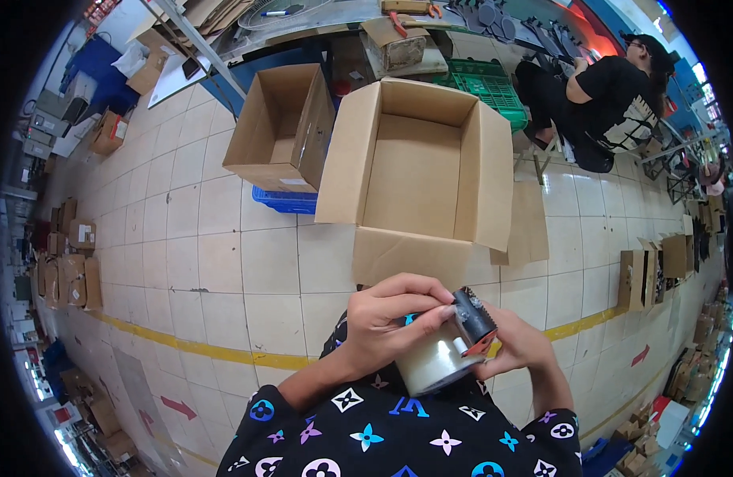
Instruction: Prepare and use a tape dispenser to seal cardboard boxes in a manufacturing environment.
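Note:
Close to my body I hold a tape dispenser [475,318], with a black toothed head and an orange-red part, loaded with a wide roll of clear packing tape [436,367]. From the right, my right hand [523,347] is closed round the dispenser, its fingers partly hidden behind it. My left hand [394,316] comes over the roll, thumb and fingers pinched together at the dispenser's head, apparently on the tape's end. Just beyond my hands stands a large cardboard box [494,171], its flaps folded outward and nothing visible inside.
Left of the large box, a smaller open cardboard box [259,163] sits on a blue crate [283,200]. A green crate [486,87] and flat cardboard [528,226] lie to the right. At the far right, a co-worker [613,95] sits by a bench. A yellow line [199,347] crosses the tiled floor.

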Tool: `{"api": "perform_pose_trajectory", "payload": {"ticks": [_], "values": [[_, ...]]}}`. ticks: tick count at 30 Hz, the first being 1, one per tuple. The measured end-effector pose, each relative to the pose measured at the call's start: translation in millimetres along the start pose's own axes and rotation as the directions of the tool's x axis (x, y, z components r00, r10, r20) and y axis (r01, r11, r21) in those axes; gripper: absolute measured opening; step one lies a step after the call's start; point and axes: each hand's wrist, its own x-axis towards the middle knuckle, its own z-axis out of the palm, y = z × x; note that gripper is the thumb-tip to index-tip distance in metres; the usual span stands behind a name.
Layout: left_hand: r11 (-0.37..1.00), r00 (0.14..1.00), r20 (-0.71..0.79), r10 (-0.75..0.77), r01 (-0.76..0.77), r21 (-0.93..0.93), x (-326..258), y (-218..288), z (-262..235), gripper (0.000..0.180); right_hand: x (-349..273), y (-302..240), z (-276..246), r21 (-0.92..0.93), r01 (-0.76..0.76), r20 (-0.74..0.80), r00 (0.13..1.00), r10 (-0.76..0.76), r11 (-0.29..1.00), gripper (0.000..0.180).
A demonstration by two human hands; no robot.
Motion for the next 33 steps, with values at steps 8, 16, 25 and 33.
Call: {"api": "perform_pose_trajectory", "payload": {"ticks": [8,16,25,33], "values": [[0.993,0.978,0.206,-0.028,0.003,0.120,10.6,-0.2,-15.8,0.010,-1.8,11.3,-9.7,0.207,-0.041,0.177,0.984,0.004,0.977,0.095],[0.800,0.915,0.395,-0.080,0.296,-0.523,21.7,-3.4,-38.0,0.038,8.3,24.4,0.7,0.295,0.078,0.112,0.987,-0.116,0.952,0.088],[0.918,0.866,0.446,0.226,-0.342,0.199,37.4,19.2,-37.2,0.018,12.3,24.3,1.4,0.319,0.039,0.123,0.989,-0.082,0.947,0.088],[0.960,0.899,0.428,0.090,-0.192,0.203,47.3,23.2,-41.9,0.018,17.2,18.8,-0.5,0.237,0.081,0.118,0.987,-0.112,0.968,0.089]]}}
